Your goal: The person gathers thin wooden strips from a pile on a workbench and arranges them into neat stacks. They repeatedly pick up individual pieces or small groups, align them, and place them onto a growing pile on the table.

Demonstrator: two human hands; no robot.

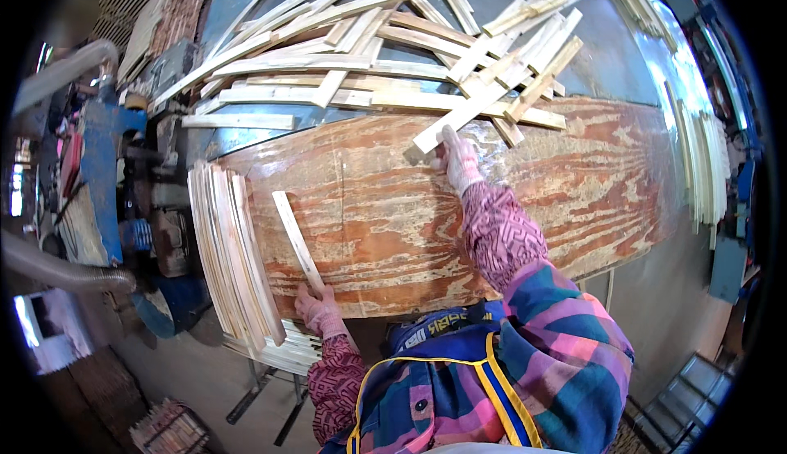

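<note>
Presently, left hand: the left hand is low on the near side of the plywood tabletop; its fingers look curled inward, pinching the near end of a lone strip, which points away from the body and slants leftward.
Right hand: the right hand reaches to the far side; its fingers are bent at the near end of a broad pale strip, one of them laid on the wood; the underside is hidden, so I cannot tell whether they pinch it or merely touch it.
Loose pile: a jumble of wooden strips lies crisscrossed over the blue-grey surface beyond the plywood, several ends overlapping the board; the broad pale strip rests at its front edge, on top of other pieces.
Lined-up row: long strips lie side by side at the left end of the tabletop, just left of the lone strip and apart from it; more pale strips show below them.
Progress: the work looks partway along; the row at the left seems to be the done portion, while the pile, largely unarranged, seems to be what is left.
</note>
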